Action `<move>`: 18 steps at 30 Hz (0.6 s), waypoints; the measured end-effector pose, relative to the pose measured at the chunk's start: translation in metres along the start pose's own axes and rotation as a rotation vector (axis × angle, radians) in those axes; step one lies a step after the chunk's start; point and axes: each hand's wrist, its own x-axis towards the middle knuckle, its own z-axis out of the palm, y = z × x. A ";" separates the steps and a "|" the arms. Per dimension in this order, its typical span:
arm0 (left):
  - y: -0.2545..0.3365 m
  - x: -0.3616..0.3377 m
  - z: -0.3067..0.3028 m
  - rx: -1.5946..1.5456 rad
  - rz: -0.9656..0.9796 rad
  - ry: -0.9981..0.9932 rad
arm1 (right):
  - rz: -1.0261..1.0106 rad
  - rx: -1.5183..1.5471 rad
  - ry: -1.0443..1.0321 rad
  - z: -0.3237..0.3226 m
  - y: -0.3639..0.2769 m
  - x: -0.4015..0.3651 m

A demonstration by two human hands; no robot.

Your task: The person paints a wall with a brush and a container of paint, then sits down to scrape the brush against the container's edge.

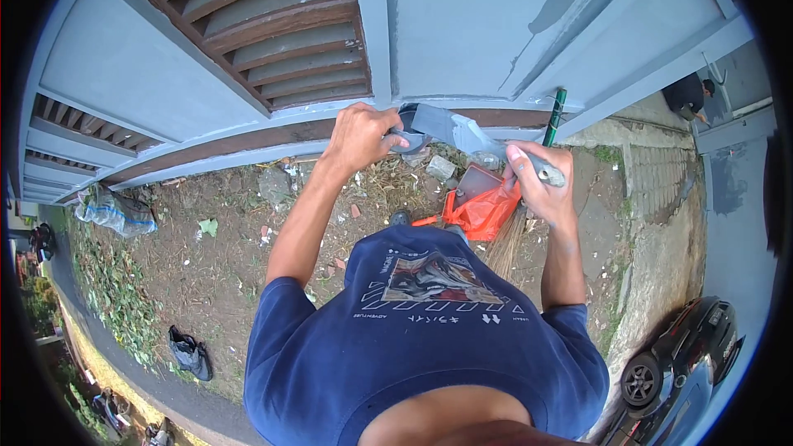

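My left hand (362,137) is closed on the rim of a small round paint container (410,142), dark inside with grey smears. My right hand (541,183) grips a wide paintbrush (472,135) by its handle, the butt end showing past my fingers. The brush head is coated in grey-blue paint, and its tip is at the container's opening. Beyond both hands stands a grey-blue panelled wall (462,29) with a darker, wet-looking patch of paint at its upper right.
Brown louvred slats (281,33) are set in the wall at left. Below my right hand lie an orange plastic bag (487,213) and a broom (505,248). A green pole (555,116) leans nearby. Another person (687,97) is at far right, above a parked car (673,363).
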 end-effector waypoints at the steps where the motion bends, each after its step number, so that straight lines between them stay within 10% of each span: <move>1: -0.001 -0.001 0.002 0.019 -0.028 -0.021 | -0.025 0.024 -0.013 0.001 -0.001 0.000; 14: -0.010 0.007 0.003 -0.031 -0.126 0.046 | -0.281 0.004 0.473 -0.050 -0.013 0.050; 18: -0.014 -0.001 0.000 -0.020 -0.167 0.085 | -0.800 -0.591 0.840 -0.087 -0.009 0.126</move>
